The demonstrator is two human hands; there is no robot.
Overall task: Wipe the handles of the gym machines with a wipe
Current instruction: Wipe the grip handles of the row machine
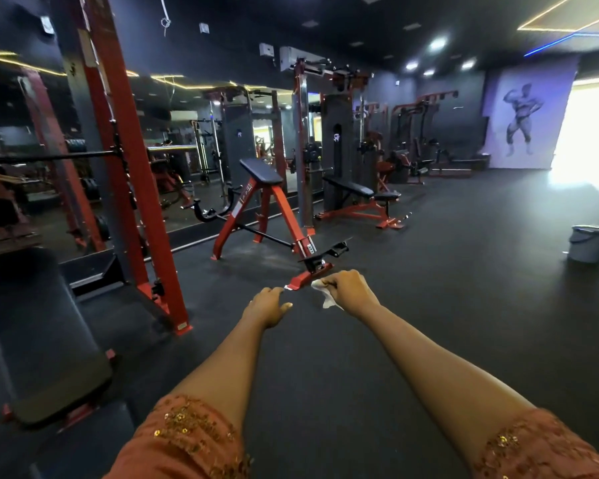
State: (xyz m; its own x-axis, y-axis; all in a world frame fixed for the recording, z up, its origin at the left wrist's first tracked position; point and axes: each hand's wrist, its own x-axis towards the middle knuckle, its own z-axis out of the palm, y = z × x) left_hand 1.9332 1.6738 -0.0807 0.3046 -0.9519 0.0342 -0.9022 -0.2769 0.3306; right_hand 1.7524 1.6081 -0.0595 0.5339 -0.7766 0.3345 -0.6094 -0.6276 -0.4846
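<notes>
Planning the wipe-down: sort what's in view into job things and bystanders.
Job: wipe, held in the right hand; red incline machine; its black handle.
Bystanders: grey bucket; black bench; wall mural.

Gym interior. Dark rubber floor (pixel 446 323); black ceiling (pixel 343 15) with spotlights (pixel 438 44) and a yellow light strip (pixel 519 28). Left wall: mirror (pixel 194 112) behind a red rack (pixel 132 174). Centre: red-framed bench (pixel 261 171) with a dark pad; grey tower (pixel 338 143) beyond. Far wall: mural (pixel 523 122) of a posing figure. Right: window glare (pixel 588 133), washing out detail. A grey bucket (pixel 590 245) stands on the floor.
</notes>
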